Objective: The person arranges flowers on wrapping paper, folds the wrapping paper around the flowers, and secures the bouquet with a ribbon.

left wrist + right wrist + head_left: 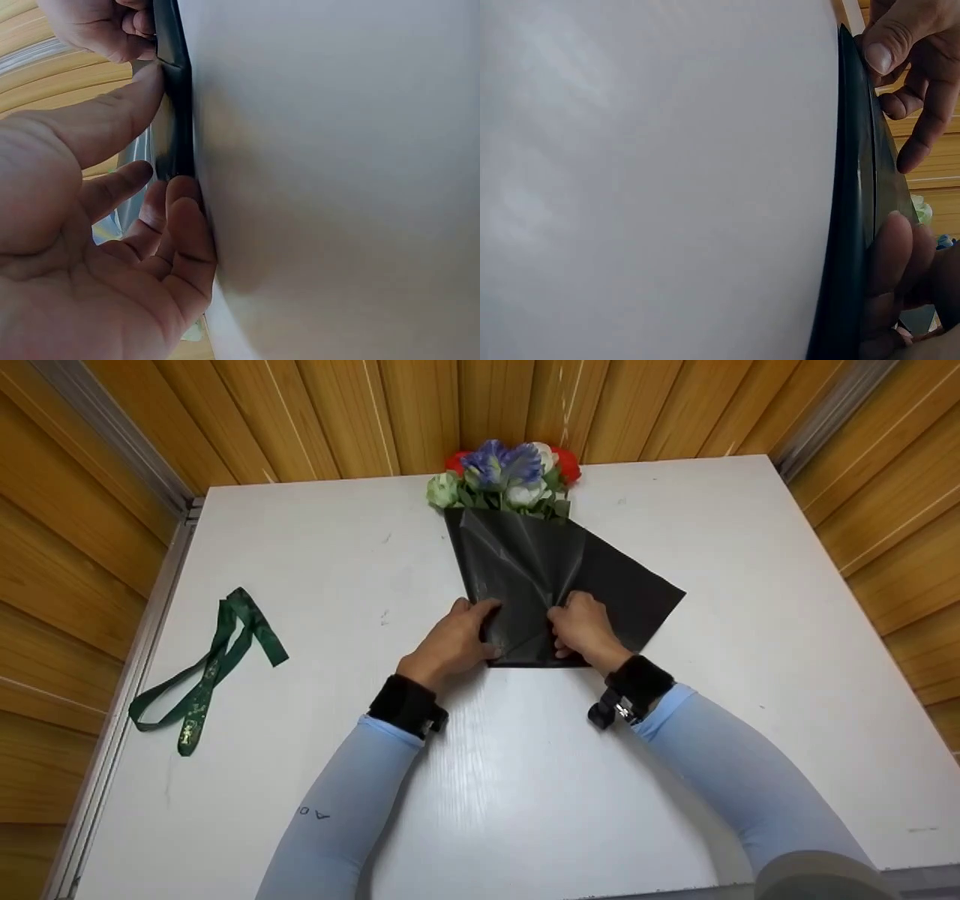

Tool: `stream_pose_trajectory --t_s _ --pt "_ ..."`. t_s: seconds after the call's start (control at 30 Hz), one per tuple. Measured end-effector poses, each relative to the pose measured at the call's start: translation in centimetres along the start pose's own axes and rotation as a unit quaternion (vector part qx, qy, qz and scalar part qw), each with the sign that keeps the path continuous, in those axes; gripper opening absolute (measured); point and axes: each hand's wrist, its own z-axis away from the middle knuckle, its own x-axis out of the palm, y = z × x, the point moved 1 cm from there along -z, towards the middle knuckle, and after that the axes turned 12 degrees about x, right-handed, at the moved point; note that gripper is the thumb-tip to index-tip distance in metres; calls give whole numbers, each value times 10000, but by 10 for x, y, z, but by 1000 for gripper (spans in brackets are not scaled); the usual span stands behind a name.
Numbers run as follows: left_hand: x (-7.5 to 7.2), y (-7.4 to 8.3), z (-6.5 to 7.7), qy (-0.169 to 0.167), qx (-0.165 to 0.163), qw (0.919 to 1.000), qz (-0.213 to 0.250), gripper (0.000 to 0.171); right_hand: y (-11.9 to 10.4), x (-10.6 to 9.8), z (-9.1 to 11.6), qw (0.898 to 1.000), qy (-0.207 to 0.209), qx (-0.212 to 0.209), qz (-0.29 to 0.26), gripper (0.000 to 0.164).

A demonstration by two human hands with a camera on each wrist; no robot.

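Black wrapping paper [517, 577] lies folded round a bouquet of flowers [502, 472], with blue, white, red and pale green blooms showing at its far end. My left hand [454, 641] holds the paper at its lower left corner, thumb and index finger over the top. In the left wrist view, the other fingers [187, 232] curl at its side, close to the table. My right hand [589, 630] pinches a gathered fold near the lower middle. To its right, a pointed flap of the paper spreads out. The stems are hidden inside the wrap.
A dark green ribbon [217, 664] with gold print lies loosely looped at the left of the white table [465, 795]. Wood-panelled walls [420, 412] stand behind and at both sides, with metal rails at the corners. A grey rounded object [817, 877] shows at the lower right.
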Motion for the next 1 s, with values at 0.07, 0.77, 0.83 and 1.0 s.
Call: stream_pose_trajectory --t_s 0.07,0.77,0.83,1.0 --pt "0 1 0 -16 -49 10000 -5 82 0 0 0 10000 -39 -4 -11 15" --pt "2 2 -6 -291 -158 9991 -261 87 2 4 4 9970 460 216 -577 67" --pt "2 2 -6 -317 -152 9991 -248 88 4 4 6 9954 541 181 -773 63" --pt "1 1 -7 -427 -181 9987 -205 87 8 1 12 9904 739 -118 -1158 55"
